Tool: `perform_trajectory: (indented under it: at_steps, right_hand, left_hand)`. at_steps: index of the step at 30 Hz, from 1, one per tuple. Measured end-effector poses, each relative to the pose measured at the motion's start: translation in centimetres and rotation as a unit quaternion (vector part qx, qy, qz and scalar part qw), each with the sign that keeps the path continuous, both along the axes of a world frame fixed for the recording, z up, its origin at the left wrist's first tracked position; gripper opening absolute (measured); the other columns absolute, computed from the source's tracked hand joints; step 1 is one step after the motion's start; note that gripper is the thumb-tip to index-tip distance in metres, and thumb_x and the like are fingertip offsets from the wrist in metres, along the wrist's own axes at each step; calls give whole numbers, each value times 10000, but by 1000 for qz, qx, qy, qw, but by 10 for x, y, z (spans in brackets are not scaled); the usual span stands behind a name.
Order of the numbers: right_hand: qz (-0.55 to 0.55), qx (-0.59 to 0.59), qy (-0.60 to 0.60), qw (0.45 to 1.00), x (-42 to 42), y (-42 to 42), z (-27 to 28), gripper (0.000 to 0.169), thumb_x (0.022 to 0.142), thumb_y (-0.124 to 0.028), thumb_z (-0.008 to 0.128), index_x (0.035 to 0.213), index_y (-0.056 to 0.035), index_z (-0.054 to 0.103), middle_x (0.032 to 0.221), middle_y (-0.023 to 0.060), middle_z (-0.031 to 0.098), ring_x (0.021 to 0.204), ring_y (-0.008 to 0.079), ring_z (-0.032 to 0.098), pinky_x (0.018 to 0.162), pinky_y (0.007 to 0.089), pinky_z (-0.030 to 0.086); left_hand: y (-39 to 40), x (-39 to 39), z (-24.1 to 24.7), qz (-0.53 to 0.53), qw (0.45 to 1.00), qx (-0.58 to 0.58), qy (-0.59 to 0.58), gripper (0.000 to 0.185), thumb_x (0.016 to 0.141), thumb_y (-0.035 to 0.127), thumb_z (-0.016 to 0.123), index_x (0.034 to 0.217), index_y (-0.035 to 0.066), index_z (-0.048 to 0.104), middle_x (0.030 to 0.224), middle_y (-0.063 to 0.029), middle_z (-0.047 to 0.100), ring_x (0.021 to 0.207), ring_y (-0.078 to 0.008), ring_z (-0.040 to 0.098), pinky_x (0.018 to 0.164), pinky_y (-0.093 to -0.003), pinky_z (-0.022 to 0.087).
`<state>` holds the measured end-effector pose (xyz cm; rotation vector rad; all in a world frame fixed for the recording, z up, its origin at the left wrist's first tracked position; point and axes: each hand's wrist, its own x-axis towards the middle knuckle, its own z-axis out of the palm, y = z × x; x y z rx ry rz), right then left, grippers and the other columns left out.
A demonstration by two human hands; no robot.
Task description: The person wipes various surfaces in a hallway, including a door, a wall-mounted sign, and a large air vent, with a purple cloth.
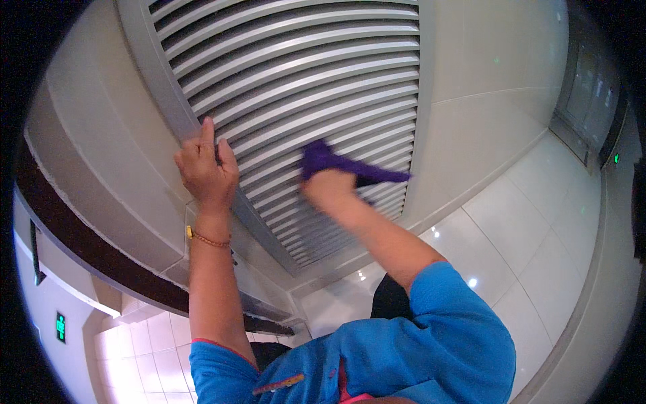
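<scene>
A grey louvred vent grille (303,96) with many slanted slats fills the wall in front of me. My right hand (328,177) presses a dark purple cloth (323,157) against the slats at mid height; the cloth covers most of the fingers, and one end trails to the right. The cloth and hand are blurred. My left hand (207,169) rests at the left frame of the grille, index finger pointing up, thumb apart, other fingers curled. Nothing shows in its grasp. A beaded bracelet (212,242) with a yellow piece circles the left wrist.
Pale wall panels (474,55) flank the grille. Shiny white floor tiles (504,237) run below and to the right, towards a grey door (588,96). At left, a dark brown edge strip (101,252) borders an opening, beyond which hangs a green lit sign (60,327).
</scene>
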<state>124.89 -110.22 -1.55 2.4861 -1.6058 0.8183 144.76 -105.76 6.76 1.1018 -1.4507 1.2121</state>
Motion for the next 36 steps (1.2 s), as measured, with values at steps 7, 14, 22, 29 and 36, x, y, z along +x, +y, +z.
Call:
perform_trajectory:
  at_steps: [7, 14, 22, 29, 36]
  right_hand:
    - [219, 116, 15, 969, 74, 46, 5, 234, 796, -238, 538, 824, -98, 723, 858, 138, 698, 838, 302, 678, 684, 452, 532]
    - [-68, -1, -78, 995, -89, -37, 0, 454, 812, -431, 482, 1159, -161, 597, 1055, 145, 660, 947, 358, 634, 800, 496, 488]
    - [-263, -82, -190, 942, -176, -81, -43, 547, 800, -500, 528, 832, 23, 684, 826, 242, 663, 780, 411, 652, 719, 498, 510]
    - [-155, 106, -165, 968, -63, -22, -11, 552, 856, -489, 464, 811, 12, 691, 838, 257, 656, 810, 422, 641, 745, 505, 508]
    - [221, 138, -32, 965, 84, 50, -24, 246, 828, -215, 521, 882, -49, 695, 933, 188, 675, 840, 371, 666, 712, 483, 532]
  left_hand:
    - [-3, 2, 6, -2, 999, -17, -45, 436, 801, 117, 632, 1236, 99, 598, 851, -52, 545, 795, -231, 516, 774, -353, 396]
    - [-1, 5, 1, 5, 999, -22, -45, 442, 808, 117, 631, 1248, 105, 591, 850, -52, 544, 792, -225, 513, 778, -348, 393]
    - [-1, 2, 2, 10, 998, -28, -64, 487, 803, 149, 634, 1281, 88, 557, 863, -53, 548, 802, -231, 521, 782, -364, 392]
    - [-5, 3, -19, 15, 998, -10, -60, 510, 799, 175, 615, 1295, 82, 544, 864, -55, 554, 816, -238, 516, 762, -378, 388]
    - [3, -1, -19, 12, 997, 35, -61, 481, 786, 175, 631, 1266, 182, 591, 837, -22, 563, 804, -213, 527, 738, -361, 391]
